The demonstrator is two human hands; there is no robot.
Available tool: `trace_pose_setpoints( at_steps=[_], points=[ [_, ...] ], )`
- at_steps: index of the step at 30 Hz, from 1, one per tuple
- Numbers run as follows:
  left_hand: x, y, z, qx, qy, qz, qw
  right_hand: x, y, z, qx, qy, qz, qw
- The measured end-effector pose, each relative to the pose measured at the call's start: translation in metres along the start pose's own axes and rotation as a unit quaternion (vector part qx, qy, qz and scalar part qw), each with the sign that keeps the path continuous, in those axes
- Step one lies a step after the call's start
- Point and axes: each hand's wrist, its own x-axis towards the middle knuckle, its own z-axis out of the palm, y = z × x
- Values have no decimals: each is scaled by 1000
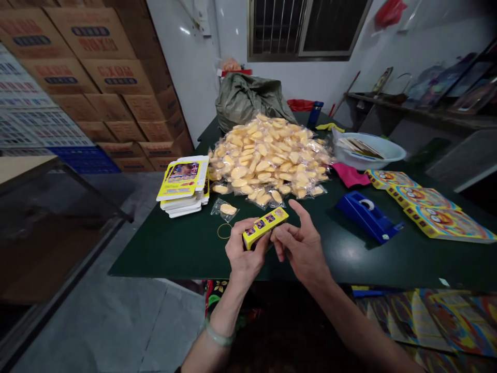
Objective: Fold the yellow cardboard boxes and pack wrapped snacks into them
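Yellow cardboard box [265, 228], small and printed with a row of pictures, is held up just above the near part of the table, tilted with its right end higher. The left hand [245, 253] is closed around its lower left end, fingers wrapped over the near face. The right hand [301, 246] is partly open: its fingers [280, 234] press against the box's right end from below, while the thumb [297, 208] stands raised and apart from it. A pale green bangle [218, 334] circles the left wrist.

Just beyond the left hand, a rubber band [224, 231] lies on the dark green table [182, 254], and a small clear bag [226, 210] holding one flat yellow piece sits next to it. Further left, near the table's left edge, is a stack of flat yellow box blanks [184, 185]. A large heap of similar bagged pieces [267, 158] fills the middle of the table, with a green woven sack [248, 101] behind it.

To the right of the hands stands a blue tape dispenser [367, 216]. Beyond it are a pink cloth [349, 174], a white plastic basin [367, 150] holding flat cards, and overlapping printed yellow boards [430, 207] near the right edge. Stacked cardboard cartons [97, 77] rise against the wall at the far left.
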Motion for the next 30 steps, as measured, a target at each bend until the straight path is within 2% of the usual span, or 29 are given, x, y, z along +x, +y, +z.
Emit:
trace_pose_setpoints(
  at_steps=[5, 9, 16, 20, 25, 27, 30],
  points=[
    [1, 0, -1, 1, -4, 31, 1000, -2, 0, 5, 6, 0, 20, 1000],
    [0, -1, -3, 5, -15, 56, 998, -1, -2, 8, -12, 26, 32, 999],
    [0, -3, -4, 13, -18, 117, 993, 9, -16, 16, -103, 63, 105, 987],
    [5, -8, -4, 2, -8, 109, 994, 21, -20, 20, -144, 25, 130, 981],
    [7, -11, -8, 8, -29, 99, 995, 21, -8, 1, -43, -84, 108, 990],
    [8, -9, -11, 5, -46, 105, 993, 21, -2, -7, -39, -117, 100, 987],
    [10, -6, -16, -8, -76, 100, 992, 24, 9, -12, -110, -99, 61, 987]
  ],
)
